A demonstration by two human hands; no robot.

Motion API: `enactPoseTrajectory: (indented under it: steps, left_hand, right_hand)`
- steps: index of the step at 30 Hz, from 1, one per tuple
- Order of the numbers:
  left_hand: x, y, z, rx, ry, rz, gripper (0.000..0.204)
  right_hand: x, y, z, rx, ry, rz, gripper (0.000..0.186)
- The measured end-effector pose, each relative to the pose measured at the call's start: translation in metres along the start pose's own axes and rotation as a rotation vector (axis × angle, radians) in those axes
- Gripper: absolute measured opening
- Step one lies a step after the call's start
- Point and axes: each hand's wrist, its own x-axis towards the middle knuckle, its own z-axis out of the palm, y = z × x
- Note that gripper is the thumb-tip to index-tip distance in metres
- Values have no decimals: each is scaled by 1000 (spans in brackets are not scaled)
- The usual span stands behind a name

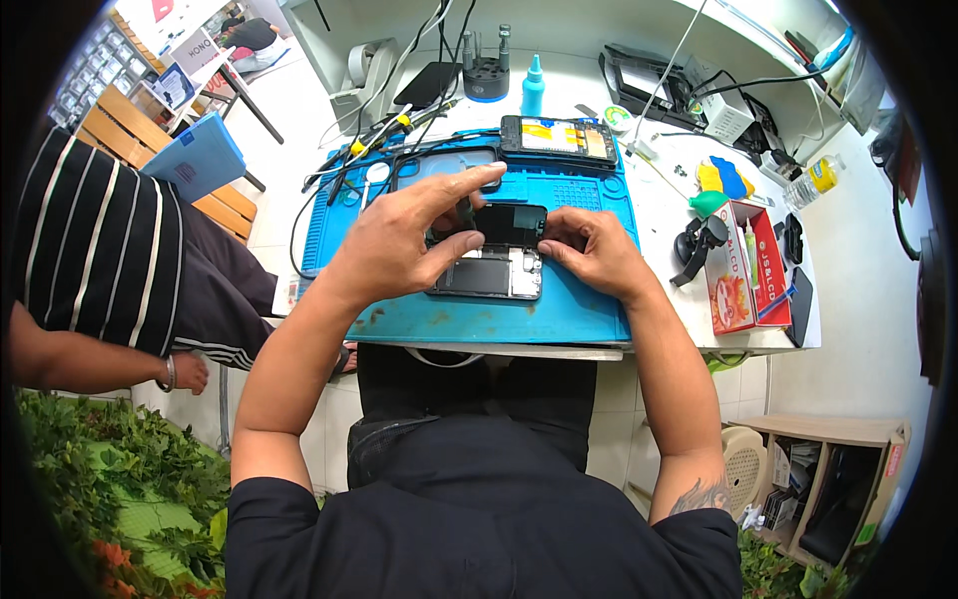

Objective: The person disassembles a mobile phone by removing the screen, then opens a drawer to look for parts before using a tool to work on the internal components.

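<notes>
While the right hand (594,250) appears to pinch the right end of a glossy black rectangular phone panel (519,224) between thumb and fingers, the left hand (399,235) curves over its other end, thumb and forefinger parted; whether that grip has closed on the small dark item between them, I cannot tell. The panel lies over the middle of a bright blue rubber work mat (579,309), along the far side of an opened phone body (489,277) with a flat black battery and silver metal parts. If a thin ribbon cable joins the two, which the fingers would hide, an uneven pull from either grip could tear it; bending the panel between both hands could crack its glass, and a slipping thumb could scrape the exposed parts. At the mat's far right corner rests a second opened phone (559,140) with yellow patches inside, and toward its far left lie a black rectangular phone frame (449,163) and tangled black cables (399,150), where a snagged cord might drag small parts along. Beyond the mat, on the white table (664,225), stands a light-blue plastic bottle (533,90), which a careless reach could topple; right of the mat sits a red-and-white cardboard box (733,299).
</notes>
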Motion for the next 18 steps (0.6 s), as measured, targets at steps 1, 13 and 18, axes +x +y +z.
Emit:
enactPoseTrajectory:
  steps: [1,13,18]
  left_hand:
    - [-2,-4,2,-29,-4,-3,70]
    - [-13,-16,13,-117,20,-47,87]
    - [-21,-26,23,-283,231,-72,95]
  right_hand:
    - [0,-2,0,-11,-3,6,23]
    - [1,0,-1,-16,0,20,24]
    - [2,-2,0,-18,7,27,24]
